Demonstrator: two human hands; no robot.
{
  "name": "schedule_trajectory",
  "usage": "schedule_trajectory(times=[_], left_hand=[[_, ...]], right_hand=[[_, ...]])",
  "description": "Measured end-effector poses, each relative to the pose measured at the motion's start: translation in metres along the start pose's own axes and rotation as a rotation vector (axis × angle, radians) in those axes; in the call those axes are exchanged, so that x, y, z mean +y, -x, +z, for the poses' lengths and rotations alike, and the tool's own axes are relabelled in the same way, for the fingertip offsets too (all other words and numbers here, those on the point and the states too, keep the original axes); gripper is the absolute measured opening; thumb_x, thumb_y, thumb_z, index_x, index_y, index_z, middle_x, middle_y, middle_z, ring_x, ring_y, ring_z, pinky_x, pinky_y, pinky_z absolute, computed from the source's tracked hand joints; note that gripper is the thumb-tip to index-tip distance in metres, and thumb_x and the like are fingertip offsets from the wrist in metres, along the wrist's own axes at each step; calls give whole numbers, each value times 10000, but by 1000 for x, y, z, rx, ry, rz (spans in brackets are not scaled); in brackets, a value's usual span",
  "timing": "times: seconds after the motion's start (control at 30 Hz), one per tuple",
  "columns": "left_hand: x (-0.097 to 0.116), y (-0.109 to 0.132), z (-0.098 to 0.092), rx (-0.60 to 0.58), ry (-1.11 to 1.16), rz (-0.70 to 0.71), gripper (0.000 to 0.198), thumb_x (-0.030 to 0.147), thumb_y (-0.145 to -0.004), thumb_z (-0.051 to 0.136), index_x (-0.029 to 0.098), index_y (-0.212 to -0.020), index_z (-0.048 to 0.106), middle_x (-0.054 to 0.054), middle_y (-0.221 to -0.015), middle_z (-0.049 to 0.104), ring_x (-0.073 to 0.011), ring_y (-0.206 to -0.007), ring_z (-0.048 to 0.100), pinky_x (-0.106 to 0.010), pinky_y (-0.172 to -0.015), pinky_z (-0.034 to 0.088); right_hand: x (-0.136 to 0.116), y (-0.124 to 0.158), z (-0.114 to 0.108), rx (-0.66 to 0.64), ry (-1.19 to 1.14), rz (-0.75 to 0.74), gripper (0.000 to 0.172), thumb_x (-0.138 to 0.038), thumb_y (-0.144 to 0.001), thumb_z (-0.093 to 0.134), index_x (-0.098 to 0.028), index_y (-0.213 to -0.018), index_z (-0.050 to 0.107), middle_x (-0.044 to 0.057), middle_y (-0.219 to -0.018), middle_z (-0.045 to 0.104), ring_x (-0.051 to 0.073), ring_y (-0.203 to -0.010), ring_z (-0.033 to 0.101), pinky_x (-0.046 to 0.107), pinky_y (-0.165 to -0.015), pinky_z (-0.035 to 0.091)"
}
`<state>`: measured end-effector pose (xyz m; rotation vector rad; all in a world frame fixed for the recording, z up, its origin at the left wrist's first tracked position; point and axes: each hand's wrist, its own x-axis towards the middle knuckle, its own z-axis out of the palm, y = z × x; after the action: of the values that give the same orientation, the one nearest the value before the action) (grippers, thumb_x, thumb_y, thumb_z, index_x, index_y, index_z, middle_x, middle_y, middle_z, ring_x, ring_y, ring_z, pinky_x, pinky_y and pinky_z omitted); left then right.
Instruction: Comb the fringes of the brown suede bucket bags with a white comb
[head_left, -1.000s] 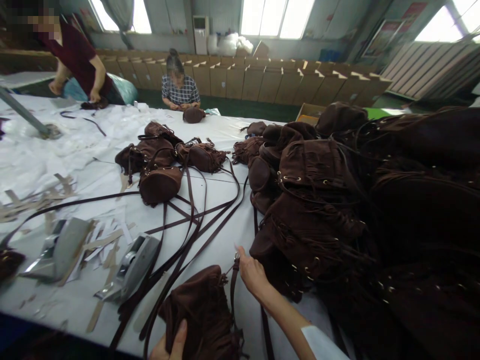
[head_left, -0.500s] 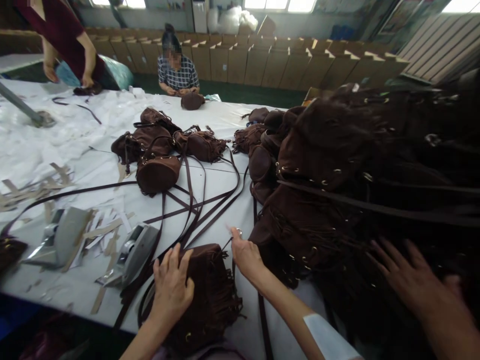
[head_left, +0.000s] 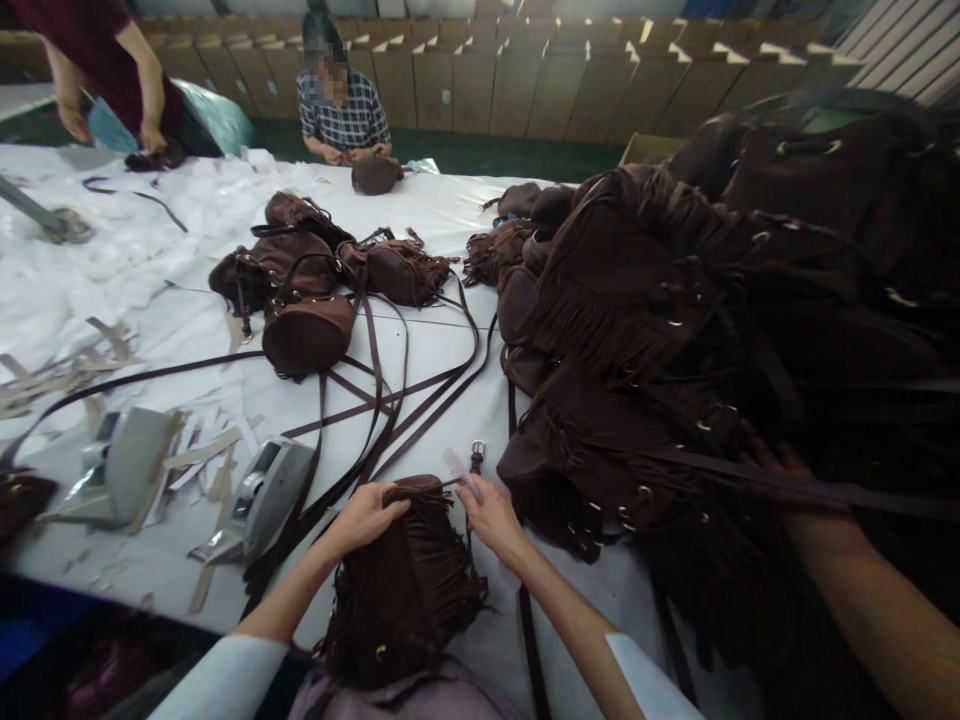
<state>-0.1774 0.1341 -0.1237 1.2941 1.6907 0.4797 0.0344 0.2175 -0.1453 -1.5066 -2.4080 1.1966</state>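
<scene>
A dark brown fringed bag (head_left: 390, 590) lies on the table close in front of me. My left hand (head_left: 373, 515) pinches its far edge between thumb and fingers. Just right of the bag, my right hand (head_left: 491, 515) is closed around a pale pink, see-through comb (head_left: 459, 468), whose far end points up and left past the fingers. The right fingertips are close to the fringe at the bag's upper corner; whether they also grip a strand I cannot tell. A strap buckle (head_left: 478, 452) lies just beyond that hand.
A large pile of brown bags (head_left: 600, 400) fills the right, with another person's arm (head_left: 847, 560) reaching in. More bags (head_left: 307, 335) and straps lie ahead. Tape dispensers (head_left: 274, 490) stand left. Two people work across the table; cardboard boxes (head_left: 517, 95) line the back.
My left hand has gone from lying spread on the bag to pinching its far edge. The comb shows more clearly in my right hand. The other person's hand has moved into the pile.
</scene>
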Motion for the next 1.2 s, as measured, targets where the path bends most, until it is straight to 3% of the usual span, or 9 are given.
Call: schedule_trajectory(times=[0.17, 0.33, 0.43, 0.53, 0.73, 0.83, 1.0, 1.1, 1.2], left_hand=[[3, 5, -2, 19, 12, 9, 327, 284, -848, 487, 145, -1078, 674, -71, -1036, 721, -238, -939, 639, -347, -853, 469], [23, 2, 16, 132, -320, 211, 518, 73, -756, 512, 223, -1250, 557, -95, -1271, 593, -268, -1166, 475, -465, -1002, 312], [38, -4, 28, 68, -305, 257, 200, 243, -853, 527, 200, -1009, 646, -82, -972, 659, -239, -980, 545, -438, -943, 348], [46, -3, 34, 91, -188, 230, 337, 332, -949, 379, 193, -762, 622, -41, -763, 626, -193, -781, 553, -357, -817, 390], [35, 32, 32, 105, 2, 225, 385, 388, -952, 381, 196, -694, 592, -17, -690, 615, -167, -730, 543, -276, -710, 390], [27, 42, 28, 222, 214, 62, 359, 427, -948, 372, 195, -755, 568, 20, -600, 524, -144, -604, 485, -258, -616, 369], [22, 41, 22, 292, 338, -3, 379, 459, -946, 352, 197, -717, 504, 33, -613, 484, -129, -597, 470, -246, -621, 363], [16, 43, 22, 278, 326, -33, 383, 475, -936, 354, 199, -723, 512, 33, -600, 487, -136, -589, 471, -249, -611, 362], [10, 46, 22, 254, 299, -35, 392, 483, -934, 352, 202, -702, 496, 30, -605, 488, -138, -597, 472, -252, -622, 373]], right_hand=[[3, 5, 26, -79, -192, 20, 370, -263, -966, 241, -148, -1045, 583, -6, -717, 664, 102, -468, 596, 186, -437, 416], [-17, 12, 9, -34, -157, -90, 319, -285, -988, 301, -194, -1144, 564, 17, -800, 688, 128, -647, 646, 201, -604, 459], [-30, 14, -4, 28, 44, -158, 300, -231, -994, 310, -231, -1207, 522, 42, -943, 692, 145, -835, 660, 211, -738, 452], [-31, 9, -7, 48, 123, -92, 269, -200, -983, 338, -219, -1169, 532, 66, -932, 683, 160, -853, 662, 224, -754, 449], [11, -17, -18, 73, 82, 113, 450, -117, -957, 175, -79, -1012, 619, 103, -705, 651, 186, -685, 645, 248, -623, 447], [16, -17, -19, 40, -14, 33, 381, -197, -969, 270, -108, -1139, 600, 86, -783, 673, 195, -726, 637, 272, -673, 470], [-6, 23, 16, -102, -147, -157, 403, -306, -775, 685, -220, -1159, 600, 33, -1070, 652, 179, -932, 621, 251, -829, 468], [-6, 57, 42, -169, -171, -137, 428, -264, -755, 681, -194, -1165, 580, 36, -1004, 672, 187, -877, 636, 259, -762, 484], [-3, 85, 57, -234, -185, -111, 204, -233, -819, 580, -195, -1016, 618, 5, -852, 672, 163, -763, 634, 238, -683, 464]])
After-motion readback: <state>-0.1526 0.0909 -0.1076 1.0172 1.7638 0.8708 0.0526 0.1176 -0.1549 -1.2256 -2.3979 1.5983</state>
